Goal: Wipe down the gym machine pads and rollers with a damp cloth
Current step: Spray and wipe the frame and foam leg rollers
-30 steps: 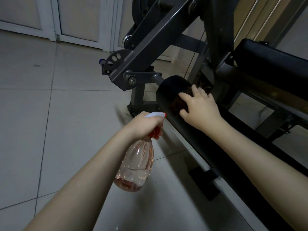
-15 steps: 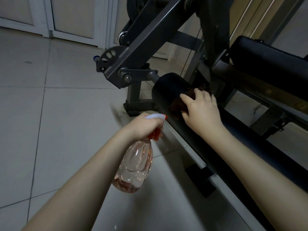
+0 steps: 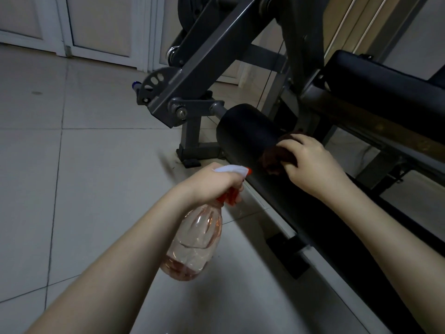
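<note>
A dark brown cloth (image 3: 274,158) is gripped in the curled fingers of the right hand (image 3: 310,162) and pressed against the side of a black padded roller (image 3: 248,133) on a grey steel gym machine (image 3: 204,59), low over the tiled floor (image 3: 72,165). A clear spray bottle (image 3: 195,242), holding a little pinkish liquid, is clasped at its white-and-red trigger head by the left hand (image 3: 212,182), just beside the roller, with its body hanging toward the floor. A black upholstered pad (image 3: 385,80) is seen above and right of the roller, apart from both hands.
</note>
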The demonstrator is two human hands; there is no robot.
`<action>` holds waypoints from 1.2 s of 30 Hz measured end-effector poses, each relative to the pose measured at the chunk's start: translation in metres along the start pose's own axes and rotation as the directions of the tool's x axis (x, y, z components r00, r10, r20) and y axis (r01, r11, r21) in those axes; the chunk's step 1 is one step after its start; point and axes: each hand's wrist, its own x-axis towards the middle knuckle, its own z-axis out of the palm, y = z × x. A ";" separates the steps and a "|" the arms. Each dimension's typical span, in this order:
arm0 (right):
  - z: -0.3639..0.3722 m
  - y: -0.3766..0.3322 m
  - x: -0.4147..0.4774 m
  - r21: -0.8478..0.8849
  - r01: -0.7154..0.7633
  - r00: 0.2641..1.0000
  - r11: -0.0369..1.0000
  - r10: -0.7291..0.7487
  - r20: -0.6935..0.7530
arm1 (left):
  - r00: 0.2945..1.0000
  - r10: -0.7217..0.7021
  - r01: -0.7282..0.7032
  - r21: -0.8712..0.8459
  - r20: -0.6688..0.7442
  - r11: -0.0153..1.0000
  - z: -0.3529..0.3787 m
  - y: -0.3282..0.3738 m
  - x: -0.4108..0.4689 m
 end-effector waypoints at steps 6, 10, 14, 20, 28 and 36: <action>-0.017 0.024 0.020 0.248 -0.152 0.984 0.957 0.121 0.134 | 0.999 0.040 -0.039 -0.019 0.028 0.999 0.006 0.001 -0.003; -0.018 0.033 0.021 0.296 -0.171 0.978 0.940 0.124 0.169 | 0.997 0.078 -0.075 -0.122 0.014 0.990 0.017 0.009 -0.008; -0.019 0.035 0.027 0.366 -0.230 0.964 0.902 0.158 0.215 | 0.995 0.058 -0.046 -0.145 0.079 0.988 0.026 0.012 -0.012; -0.022 0.050 0.028 0.461 -0.298 0.944 0.836 0.187 0.271 | 0.986 0.076 -0.071 -0.038 0.147 0.997 0.038 0.011 -0.020; -0.044 0.060 -0.015 0.365 -0.320 0.933 0.874 0.224 0.283 | 0.989 0.092 -0.098 0.044 0.113 0.994 0.038 0.003 -0.027; -0.039 0.040 -0.060 0.090 -0.228 0.969 0.969 0.218 0.115 | 0.985 0.148 -0.150 0.018 0.085 0.988 0.023 0.002 -0.025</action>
